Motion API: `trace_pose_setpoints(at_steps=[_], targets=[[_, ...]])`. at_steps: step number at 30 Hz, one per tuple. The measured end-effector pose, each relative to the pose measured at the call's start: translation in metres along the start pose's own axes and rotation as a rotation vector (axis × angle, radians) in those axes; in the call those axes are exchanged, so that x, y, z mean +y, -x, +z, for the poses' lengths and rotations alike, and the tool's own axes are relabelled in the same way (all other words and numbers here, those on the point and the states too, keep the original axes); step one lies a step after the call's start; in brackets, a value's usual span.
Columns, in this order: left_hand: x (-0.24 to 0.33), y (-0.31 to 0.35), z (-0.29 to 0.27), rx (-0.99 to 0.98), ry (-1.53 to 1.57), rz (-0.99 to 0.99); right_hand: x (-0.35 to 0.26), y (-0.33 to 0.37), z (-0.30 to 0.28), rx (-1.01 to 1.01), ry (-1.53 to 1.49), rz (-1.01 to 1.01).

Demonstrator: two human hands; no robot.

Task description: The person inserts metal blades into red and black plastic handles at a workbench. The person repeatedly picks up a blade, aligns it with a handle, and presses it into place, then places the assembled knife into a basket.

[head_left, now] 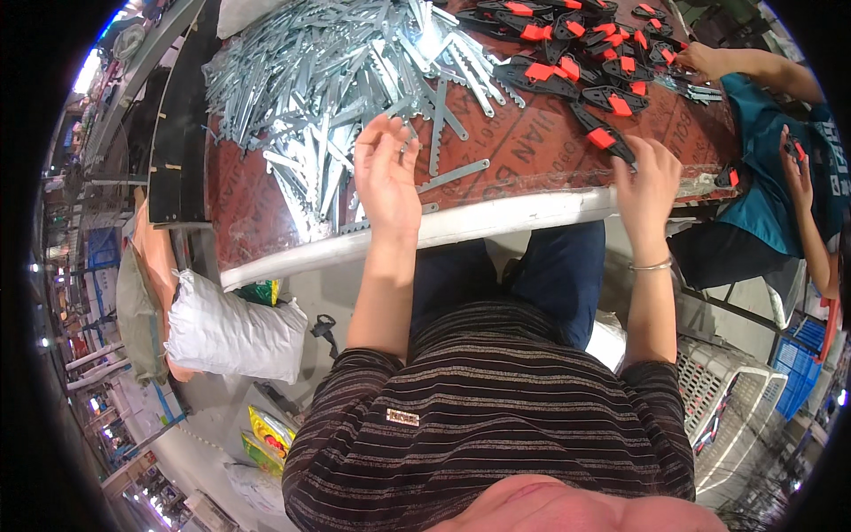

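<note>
My left hand (388,182) is raised over the near side of a heap of flat silvery metal strips (328,75), palm up. Its fingers are loosely curved and apart, and nothing shows in them. Several strips have one notched edge and holes at the ends; one strip (454,176) lies just right of that hand. At the table's front edge, my right hand (650,182) pinches the near end of a slim black plastic piece with a red tab (601,137). More black pieces with red tabs (612,66) are piled beyond it.
The brown printed table top (523,142) has a white padded front edge (523,211). At the right, a co-worker in a teal top (771,168) holds a similar black-and-red piece (795,149). A white sack (235,328) stands at the left; a plastic crate (722,390) sits low at the right.
</note>
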State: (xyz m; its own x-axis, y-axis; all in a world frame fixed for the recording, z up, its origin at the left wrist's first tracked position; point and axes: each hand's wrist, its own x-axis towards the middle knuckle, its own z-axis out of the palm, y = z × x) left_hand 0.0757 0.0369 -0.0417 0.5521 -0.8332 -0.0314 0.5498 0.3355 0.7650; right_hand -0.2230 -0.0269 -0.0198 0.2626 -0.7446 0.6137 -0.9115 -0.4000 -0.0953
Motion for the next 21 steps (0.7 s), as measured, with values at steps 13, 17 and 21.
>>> trace_pose_setpoints(at_steps=[13, 17, 21], targets=[[-0.027, -0.050, 0.069, -0.529, -0.667, 0.051, -0.123, -0.019, 0.068, -0.474, -0.449, -0.481], [-0.072, -0.092, 0.105, -0.742, -1.288, 0.463, -0.109, -0.011, 0.057, -0.462, -0.396, -0.398], [-0.096, -0.103, 0.116, -0.819, -1.578, 0.709, -0.089, -0.002, 0.033, -0.385, -0.358, -0.346]])
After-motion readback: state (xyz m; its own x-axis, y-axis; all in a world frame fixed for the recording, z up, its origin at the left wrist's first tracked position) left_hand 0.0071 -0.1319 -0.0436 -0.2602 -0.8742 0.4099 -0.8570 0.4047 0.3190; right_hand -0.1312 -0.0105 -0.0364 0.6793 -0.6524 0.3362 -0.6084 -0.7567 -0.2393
